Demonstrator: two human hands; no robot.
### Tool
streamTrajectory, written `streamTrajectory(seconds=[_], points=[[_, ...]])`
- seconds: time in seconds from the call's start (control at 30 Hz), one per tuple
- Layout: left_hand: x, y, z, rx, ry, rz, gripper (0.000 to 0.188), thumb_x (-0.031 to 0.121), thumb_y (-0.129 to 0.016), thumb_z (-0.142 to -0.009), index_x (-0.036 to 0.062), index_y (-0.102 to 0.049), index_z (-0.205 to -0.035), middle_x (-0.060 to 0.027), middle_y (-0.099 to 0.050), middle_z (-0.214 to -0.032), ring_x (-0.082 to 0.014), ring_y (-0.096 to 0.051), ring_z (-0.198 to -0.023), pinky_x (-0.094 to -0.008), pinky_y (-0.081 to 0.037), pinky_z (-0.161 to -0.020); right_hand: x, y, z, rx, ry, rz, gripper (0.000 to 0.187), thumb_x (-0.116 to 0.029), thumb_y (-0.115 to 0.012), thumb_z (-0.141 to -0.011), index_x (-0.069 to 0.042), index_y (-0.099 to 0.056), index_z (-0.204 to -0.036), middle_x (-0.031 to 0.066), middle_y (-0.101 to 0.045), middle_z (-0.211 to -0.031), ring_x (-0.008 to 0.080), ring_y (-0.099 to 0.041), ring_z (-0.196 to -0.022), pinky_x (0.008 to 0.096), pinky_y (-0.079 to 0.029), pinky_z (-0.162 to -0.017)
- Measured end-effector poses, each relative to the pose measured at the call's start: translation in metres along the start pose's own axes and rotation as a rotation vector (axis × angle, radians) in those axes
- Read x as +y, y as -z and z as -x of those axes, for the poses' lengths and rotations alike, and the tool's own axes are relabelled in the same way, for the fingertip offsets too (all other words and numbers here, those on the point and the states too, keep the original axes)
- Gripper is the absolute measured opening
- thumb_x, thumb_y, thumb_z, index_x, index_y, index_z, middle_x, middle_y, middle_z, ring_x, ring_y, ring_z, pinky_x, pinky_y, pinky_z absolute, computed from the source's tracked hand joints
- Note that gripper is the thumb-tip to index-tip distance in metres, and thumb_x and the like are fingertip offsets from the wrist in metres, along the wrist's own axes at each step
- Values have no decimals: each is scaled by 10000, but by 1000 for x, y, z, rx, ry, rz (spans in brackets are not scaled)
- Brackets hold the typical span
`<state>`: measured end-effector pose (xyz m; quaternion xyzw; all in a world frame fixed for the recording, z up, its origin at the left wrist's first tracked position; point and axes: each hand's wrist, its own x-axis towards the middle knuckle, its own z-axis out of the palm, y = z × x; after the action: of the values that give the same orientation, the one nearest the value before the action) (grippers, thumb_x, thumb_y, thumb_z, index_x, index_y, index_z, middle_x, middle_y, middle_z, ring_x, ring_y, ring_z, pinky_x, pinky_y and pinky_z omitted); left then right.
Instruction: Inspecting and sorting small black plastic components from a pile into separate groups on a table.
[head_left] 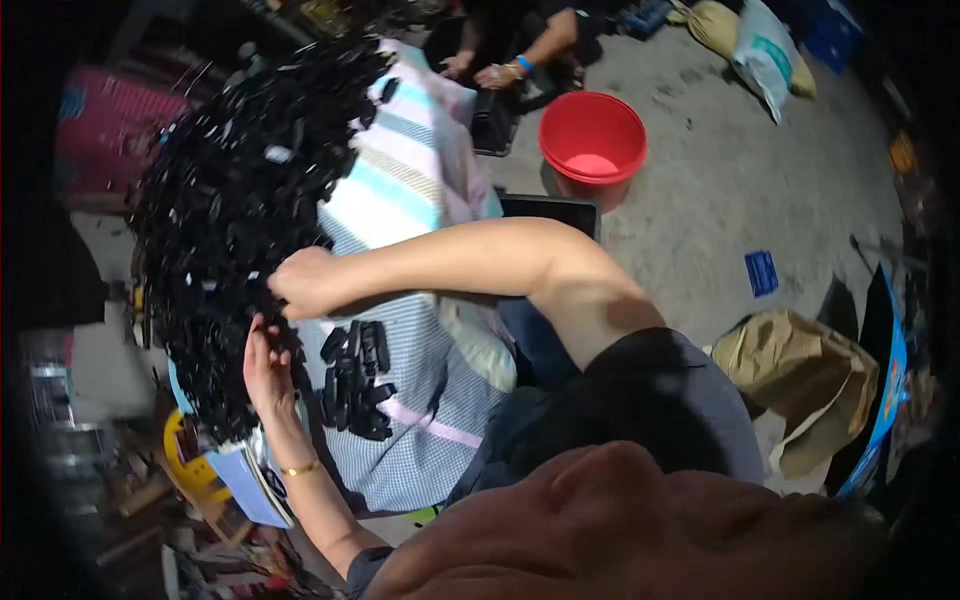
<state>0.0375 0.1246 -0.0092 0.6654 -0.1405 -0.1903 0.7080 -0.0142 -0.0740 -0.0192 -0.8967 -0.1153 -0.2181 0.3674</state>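
Observation:
A big heap of small black plastic-looking pieces (pixel 235 190) covers the left side of a cloth-draped surface (pixel 390 205). My right hand (pixel 305 283) reaches across to the heap's near right edge, its fingers curled down against the pieces; whatever they pinch is hidden. Just below it, my left hand (pixel 268 378) is at the same edge with its fingers stretched and slightly apart, and no piece shows in it. A smaller group of longer black pieces (pixel 355 380) lies on the cloth to the right of my left hand.
A red bucket (pixel 594 140) stands on the concrete floor beyond my right arm, with a black crate (pixel 550 208) near it. Another person's hands (pixel 497 76) are at the top. A crumpled brown paper bag (pixel 800 370) and a blue plastic piece (pixel 761 273) lie at right.

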Motion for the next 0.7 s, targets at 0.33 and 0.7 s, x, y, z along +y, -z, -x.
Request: streamTrajectory(seconds=[0.33,0.7], points=[[25,-30,-8,-166,-166,-184,359,132,-502,-902,3,-437,-1231,-81,-565,-1086,-135,-569,-914,-256,-471,-765,-4,10,-3,232,123,-360,266,-198,-609,-634,-24,-636,-834,166,-633,-756,327,-618,-719,401,-497,-651],[29,-32,12,-154,-254,-199,394,103,-512,-888,-34,-420,-1246,-107,-531,-1168,-166,-548,-1007,-282,-438,-872,-15,11,11,258,297,-239,219,-206,-613,-685,-14,-624,-790,170,-632,-787,342,-615,-756,430,-490,-644]])
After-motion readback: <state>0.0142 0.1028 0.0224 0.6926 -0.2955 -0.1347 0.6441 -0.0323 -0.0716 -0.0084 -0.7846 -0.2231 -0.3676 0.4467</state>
